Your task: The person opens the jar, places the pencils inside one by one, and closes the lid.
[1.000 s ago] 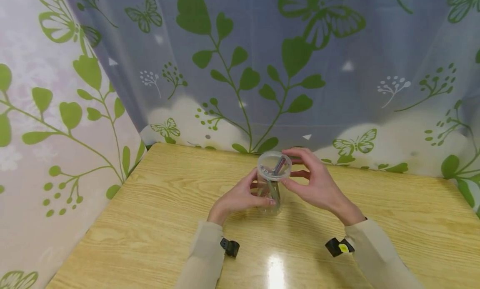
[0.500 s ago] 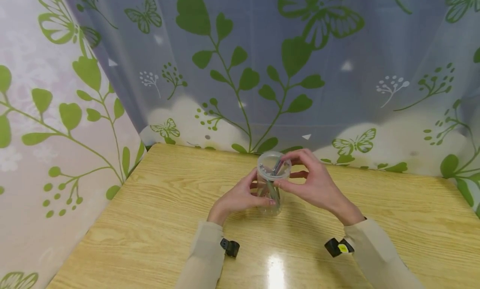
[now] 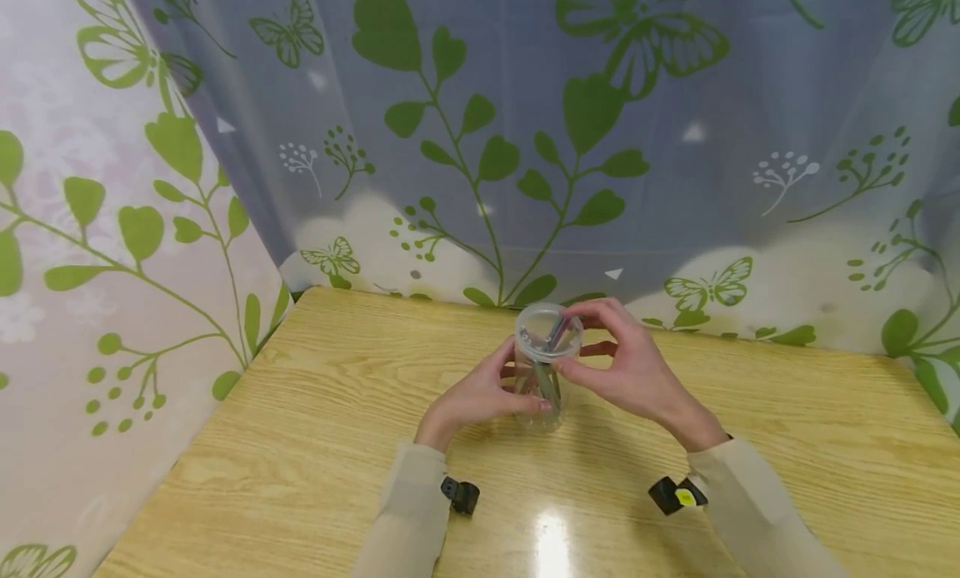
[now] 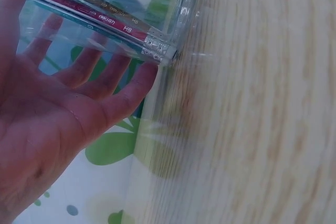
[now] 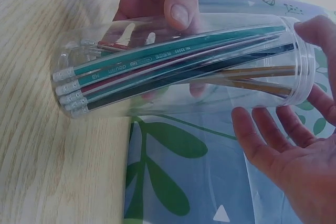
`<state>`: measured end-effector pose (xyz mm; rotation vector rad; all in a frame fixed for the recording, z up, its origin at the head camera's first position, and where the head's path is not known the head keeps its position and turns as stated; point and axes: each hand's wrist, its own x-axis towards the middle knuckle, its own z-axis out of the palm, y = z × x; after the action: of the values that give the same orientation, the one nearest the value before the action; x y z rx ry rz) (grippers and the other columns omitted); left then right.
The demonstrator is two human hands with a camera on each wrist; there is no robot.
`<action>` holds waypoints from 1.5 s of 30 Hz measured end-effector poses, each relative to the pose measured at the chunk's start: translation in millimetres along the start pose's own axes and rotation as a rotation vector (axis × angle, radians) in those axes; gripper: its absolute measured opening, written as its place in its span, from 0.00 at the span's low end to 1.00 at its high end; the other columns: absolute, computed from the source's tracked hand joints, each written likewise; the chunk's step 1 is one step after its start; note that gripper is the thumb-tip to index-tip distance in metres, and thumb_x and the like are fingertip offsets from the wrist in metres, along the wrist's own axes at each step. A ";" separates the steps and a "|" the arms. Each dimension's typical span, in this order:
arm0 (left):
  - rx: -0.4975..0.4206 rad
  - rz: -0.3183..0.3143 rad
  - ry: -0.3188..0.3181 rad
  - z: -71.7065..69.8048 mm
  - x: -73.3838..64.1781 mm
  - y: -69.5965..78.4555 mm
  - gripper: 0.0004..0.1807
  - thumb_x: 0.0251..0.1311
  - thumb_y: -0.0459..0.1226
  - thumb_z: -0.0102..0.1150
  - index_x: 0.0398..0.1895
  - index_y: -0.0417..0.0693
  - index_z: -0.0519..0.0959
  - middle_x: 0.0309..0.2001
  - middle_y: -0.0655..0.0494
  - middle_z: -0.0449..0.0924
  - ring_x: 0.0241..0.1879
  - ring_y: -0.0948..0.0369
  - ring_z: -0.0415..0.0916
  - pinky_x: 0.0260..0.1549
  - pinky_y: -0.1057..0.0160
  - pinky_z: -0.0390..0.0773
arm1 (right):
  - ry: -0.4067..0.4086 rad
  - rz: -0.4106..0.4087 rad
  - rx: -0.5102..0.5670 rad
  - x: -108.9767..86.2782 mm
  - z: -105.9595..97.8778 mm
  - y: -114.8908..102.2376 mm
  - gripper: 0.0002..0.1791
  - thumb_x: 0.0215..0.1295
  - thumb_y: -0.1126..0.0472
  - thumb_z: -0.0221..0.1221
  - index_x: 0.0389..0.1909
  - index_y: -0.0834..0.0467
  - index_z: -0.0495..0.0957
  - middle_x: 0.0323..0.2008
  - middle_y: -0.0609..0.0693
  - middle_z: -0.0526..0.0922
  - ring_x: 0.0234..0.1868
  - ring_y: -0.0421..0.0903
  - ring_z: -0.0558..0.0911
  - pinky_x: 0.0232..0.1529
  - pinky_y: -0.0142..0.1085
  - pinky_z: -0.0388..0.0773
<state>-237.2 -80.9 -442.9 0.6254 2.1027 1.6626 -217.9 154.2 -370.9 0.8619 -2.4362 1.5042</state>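
Note:
A clear plastic jar (image 5: 215, 98) stands upright on the table, closed by a translucent round lid (image 3: 542, 318). Inside lean several pencils (image 5: 134, 62), mostly green, with dark, red and yellow-brown ones too; their metal ends sit at the bottom. The left hand (image 3: 480, 393) grips the jar's body from the left, thumb across the front and fingers behind. Around the lid's right edge, the right hand (image 3: 637, 370) curls its thumb and fingers, holding the rim. In the left wrist view the pencils (image 4: 105, 19) show through the clear wall, marked HB.
The wood-grain table (image 3: 315, 445) extends around the jar. Behind it hangs a blue-grey curtain (image 3: 510, 220) printed with green leaves and butterflies, meeting the table's back edge. A pale patterned curtain (image 3: 67, 328) borders the left side. Each wrist wears a black band (image 3: 460, 495).
The right hand's fingers and thumb have shifted slightly left onto the lid, and its thumb then edged back a little. The left hand and jar have stayed in place.

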 end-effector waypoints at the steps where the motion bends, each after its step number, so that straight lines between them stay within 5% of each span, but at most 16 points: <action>1: 0.001 0.000 0.000 0.1 0.0 0.0 0.53 0.58 0.40 0.74 0.79 0.81 0.52 0.70 0.62 0.67 0.68 0.55 0.69 0.65 0.50 0.76 | 0.003 -0.001 -0.008 0.0 0.4 -0.1 0.30 0.58 0.68 0.73 0.61 0.60 0.75 0.56 0.54 0.75 0.56 0.51 0.79 0.50 0.34 0.87; 10: 0.007 0.010 -0.005 -0.5 -0.2 0.5 0.55 0.58 0.40 0.74 0.80 0.79 0.50 0.71 0.62 0.67 0.68 0.55 0.69 0.65 0.50 0.76 | -0.046 -0.048 -0.011 2.1 -0.9 -0.1 0.30 0.60 0.69 0.70 0.64 0.56 0.77 0.73 0.55 0.71 0.65 0.54 0.77 0.49 0.38 0.86; 22: 0.038 0.021 -0.017 -0.6 -1.3 4.4 0.52 0.60 0.42 0.73 0.79 0.79 0.50 0.70 0.61 0.67 0.67 0.56 0.70 0.63 0.52 0.78 | 0.063 -0.021 -0.114 6.7 8.7 -5.9 0.23 0.52 0.61 0.78 0.49 0.53 0.81 0.51 0.51 0.74 0.47 0.43 0.76 0.40 0.38 0.88; 31: 0.038 0.020 -0.021 -0.7 -2.1 3.9 0.55 0.59 0.41 0.74 0.79 0.85 0.48 0.69 0.63 0.68 0.67 0.57 0.70 0.65 0.50 0.76 | -0.020 -0.050 -0.050 6.4 3.2 -1.6 0.28 0.57 0.67 0.73 0.60 0.57 0.80 0.69 0.57 0.74 0.58 0.53 0.80 0.43 0.37 0.86; 41: 0.106 -0.006 -0.024 -2.2 -2.4 6.9 0.55 0.58 0.46 0.75 0.81 0.75 0.48 0.69 0.64 0.67 0.65 0.57 0.71 0.62 0.53 0.78 | 0.071 -0.109 -0.215 8.5 12.4 -7.1 0.23 0.52 0.58 0.78 0.48 0.53 0.81 0.52 0.51 0.77 0.46 0.45 0.80 0.34 0.40 0.86; 45: 0.102 -0.007 -0.041 -4.2 -2.6 7.4 0.55 0.59 0.45 0.74 0.82 0.73 0.46 0.69 0.62 0.67 0.65 0.57 0.72 0.61 0.54 0.79 | 0.061 -0.099 -0.210 9.6 12.2 -5.8 0.24 0.53 0.58 0.78 0.49 0.52 0.80 0.55 0.52 0.77 0.47 0.45 0.80 0.35 0.40 0.86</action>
<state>-236.6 -84.2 -434.7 0.6771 2.1690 1.5330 -220.6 138.1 -368.3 0.8662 -2.4140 1.1973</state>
